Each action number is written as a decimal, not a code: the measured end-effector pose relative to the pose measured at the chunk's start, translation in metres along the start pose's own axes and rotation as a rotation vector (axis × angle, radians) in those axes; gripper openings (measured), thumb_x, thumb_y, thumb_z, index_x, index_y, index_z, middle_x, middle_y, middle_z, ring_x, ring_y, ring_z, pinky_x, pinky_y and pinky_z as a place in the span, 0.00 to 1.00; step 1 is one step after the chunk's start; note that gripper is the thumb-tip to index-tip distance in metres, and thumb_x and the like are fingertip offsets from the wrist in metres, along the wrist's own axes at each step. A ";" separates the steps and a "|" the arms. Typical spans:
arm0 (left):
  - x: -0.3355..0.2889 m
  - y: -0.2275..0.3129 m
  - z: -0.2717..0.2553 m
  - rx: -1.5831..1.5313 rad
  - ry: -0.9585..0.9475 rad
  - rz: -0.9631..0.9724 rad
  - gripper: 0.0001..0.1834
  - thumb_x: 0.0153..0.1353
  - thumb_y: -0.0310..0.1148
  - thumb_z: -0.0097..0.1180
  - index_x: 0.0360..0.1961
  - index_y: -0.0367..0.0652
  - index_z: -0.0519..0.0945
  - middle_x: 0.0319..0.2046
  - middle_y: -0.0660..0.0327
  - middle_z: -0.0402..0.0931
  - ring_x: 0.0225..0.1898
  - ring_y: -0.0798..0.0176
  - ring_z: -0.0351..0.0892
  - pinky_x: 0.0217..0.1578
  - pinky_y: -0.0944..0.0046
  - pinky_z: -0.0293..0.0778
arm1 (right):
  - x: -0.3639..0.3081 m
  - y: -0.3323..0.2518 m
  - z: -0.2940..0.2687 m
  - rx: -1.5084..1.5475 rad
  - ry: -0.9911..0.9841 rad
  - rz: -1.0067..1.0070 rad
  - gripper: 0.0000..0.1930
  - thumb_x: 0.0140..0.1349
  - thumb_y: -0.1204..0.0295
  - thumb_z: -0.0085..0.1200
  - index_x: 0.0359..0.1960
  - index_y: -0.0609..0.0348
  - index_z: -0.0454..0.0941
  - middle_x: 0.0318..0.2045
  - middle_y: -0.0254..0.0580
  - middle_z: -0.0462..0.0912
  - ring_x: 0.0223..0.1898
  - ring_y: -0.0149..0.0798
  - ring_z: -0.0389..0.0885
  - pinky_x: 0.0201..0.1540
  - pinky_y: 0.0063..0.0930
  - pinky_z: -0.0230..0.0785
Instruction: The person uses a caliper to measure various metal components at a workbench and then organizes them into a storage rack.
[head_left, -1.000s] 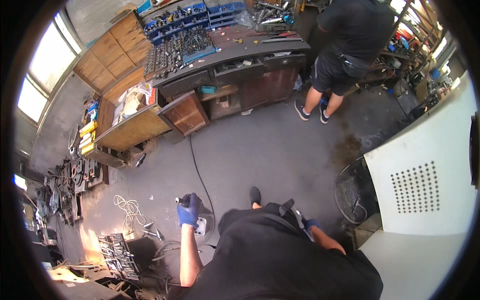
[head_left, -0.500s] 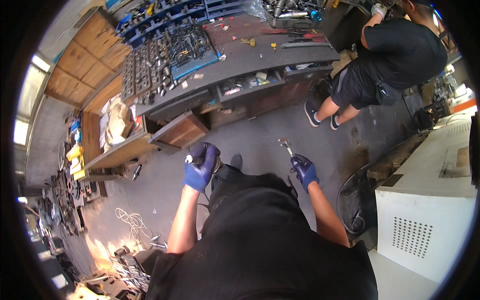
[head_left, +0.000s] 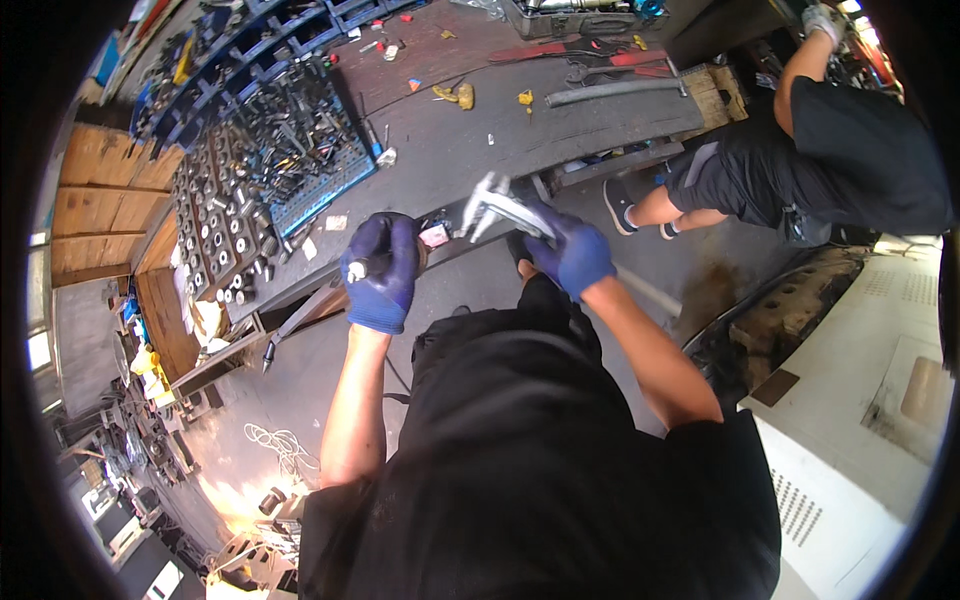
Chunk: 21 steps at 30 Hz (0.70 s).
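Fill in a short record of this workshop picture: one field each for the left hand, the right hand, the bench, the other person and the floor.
left hand: gloved left hand closed on a long metal punch, tip pointing down and left
right hand: gloved right hand closed on an adjustable wrench, its head toward the bench
bench: long workbench with a blue tray of sockets and scattered small parts
other person: a person in black bent over at the bench's right end
floor: grey concrete, with a white cable coiled at lower left
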<state>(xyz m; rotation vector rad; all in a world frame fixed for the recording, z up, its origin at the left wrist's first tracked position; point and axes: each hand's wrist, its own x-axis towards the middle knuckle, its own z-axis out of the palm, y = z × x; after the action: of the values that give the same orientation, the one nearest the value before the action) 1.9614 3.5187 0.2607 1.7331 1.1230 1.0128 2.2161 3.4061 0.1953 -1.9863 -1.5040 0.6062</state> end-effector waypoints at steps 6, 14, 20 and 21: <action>0.055 -0.013 0.034 0.090 0.086 -0.235 0.12 0.74 0.30 0.52 0.36 0.34 0.82 0.30 0.58 0.83 0.32 0.66 0.80 0.37 0.64 0.75 | 0.119 0.019 -0.006 -0.112 -0.345 -0.139 0.28 0.62 0.67 0.59 0.66 0.39 0.74 0.45 0.53 0.86 0.45 0.54 0.85 0.46 0.49 0.77; 0.080 -0.031 0.069 0.223 0.186 -0.360 0.11 0.73 0.30 0.53 0.37 0.35 0.83 0.28 0.58 0.82 0.31 0.65 0.80 0.36 0.62 0.76 | 0.171 0.051 0.020 -0.271 -0.293 -0.370 0.28 0.57 0.67 0.60 0.63 0.37 0.76 0.38 0.49 0.84 0.40 0.56 0.83 0.44 0.52 0.74; 0.091 -0.053 0.072 0.177 0.182 -0.373 0.08 0.70 0.29 0.56 0.39 0.36 0.83 0.28 0.54 0.81 0.31 0.59 0.82 0.36 0.59 0.77 | 0.185 0.045 0.025 -0.286 -0.288 -0.358 0.29 0.57 0.69 0.60 0.64 0.41 0.77 0.40 0.49 0.82 0.43 0.56 0.80 0.49 0.53 0.72; 0.092 -0.054 0.071 0.156 0.189 -0.385 0.08 0.70 0.29 0.56 0.39 0.36 0.83 0.29 0.54 0.81 0.31 0.59 0.82 0.36 0.59 0.77 | 0.186 0.044 0.025 -0.287 -0.275 -0.371 0.30 0.55 0.69 0.61 0.64 0.41 0.78 0.38 0.49 0.81 0.43 0.56 0.80 0.50 0.53 0.72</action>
<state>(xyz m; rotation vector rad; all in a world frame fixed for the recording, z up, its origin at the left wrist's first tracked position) 2.0373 3.6058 0.2037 1.4784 1.6215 0.8774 2.2800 3.5810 0.1438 -1.8020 -2.1702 0.5432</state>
